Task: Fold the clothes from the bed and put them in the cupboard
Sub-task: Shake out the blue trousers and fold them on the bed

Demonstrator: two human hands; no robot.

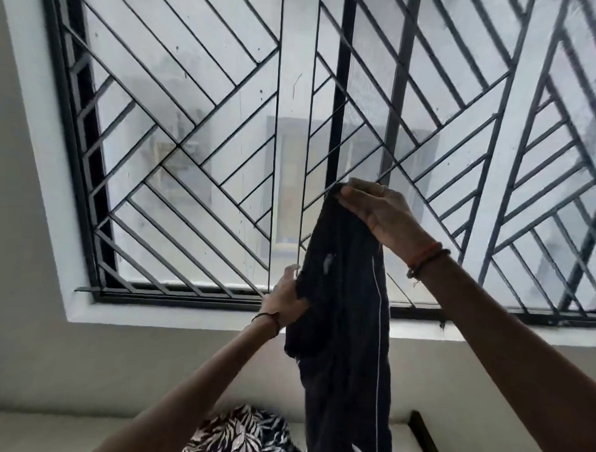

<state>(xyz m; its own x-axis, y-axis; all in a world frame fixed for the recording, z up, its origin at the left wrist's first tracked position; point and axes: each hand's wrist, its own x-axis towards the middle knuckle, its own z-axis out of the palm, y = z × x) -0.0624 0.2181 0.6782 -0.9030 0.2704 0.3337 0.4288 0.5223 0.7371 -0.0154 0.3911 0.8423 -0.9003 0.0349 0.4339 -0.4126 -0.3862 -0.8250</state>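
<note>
- Closest to the camera, at the bottom edge and well below the window, lies a leaf-print cloth in black and white. Only its upper part shows.
- Just right of this cloth hangs the lower end of a dark garment. It is held up in the air in front of the lower middle of the window, and it reaches down past the sill to the bottom edge of the view.
- A thin white stripe runs down the right side of the garment.
- The right hand is the higher one, in front of the window's grille. Its thumb and fingers pinch the top edge of the garment. A red thread band sits on this wrist.
- The left hand is lower, at the level of the window's bottom frame. Its fingers are curled around the left edge of the garment. A dark band sits on this wrist.
- The grille is of black metal, with many diagonal bars.
- Under the window is a pale wall.
</note>
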